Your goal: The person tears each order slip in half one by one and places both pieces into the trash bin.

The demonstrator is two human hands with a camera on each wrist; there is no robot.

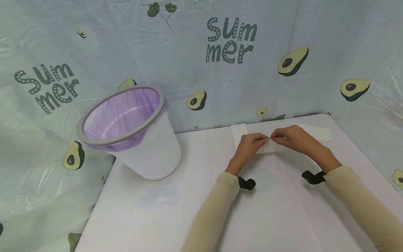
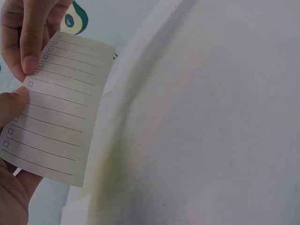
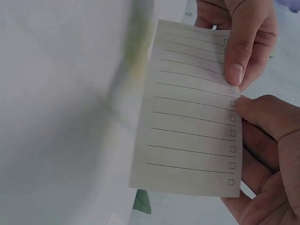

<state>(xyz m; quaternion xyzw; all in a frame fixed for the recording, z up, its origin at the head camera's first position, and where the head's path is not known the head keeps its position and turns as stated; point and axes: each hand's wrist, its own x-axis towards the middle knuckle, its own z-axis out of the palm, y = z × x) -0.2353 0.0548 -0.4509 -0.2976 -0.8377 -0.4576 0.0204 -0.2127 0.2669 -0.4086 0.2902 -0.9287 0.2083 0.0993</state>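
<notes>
A lined paper sheet with small checkboxes along one edge (image 3: 192,112) hangs between my two hands above the table. My left hand (image 1: 248,147) pinches its checkbox edge between thumb and fingers. Close beside it, my right hand (image 1: 292,137) pinches the same edge, the fingertips of both hands almost meeting near the middle. In the left wrist view the sheet (image 2: 61,108) looks whole, with no tear visible. One pale paper piece (image 1: 239,130) lies on the table behind my left hand, and another pale piece (image 1: 319,133) lies beyond my right hand.
A white bin (image 1: 157,154) with a grey rim and purple liner stands on the left of the white table (image 1: 189,210). An avocado-print curtain (image 1: 245,91) hangs behind and at the sides. Black wrist mounts (image 1: 247,183) stick out at both sleeves.
</notes>
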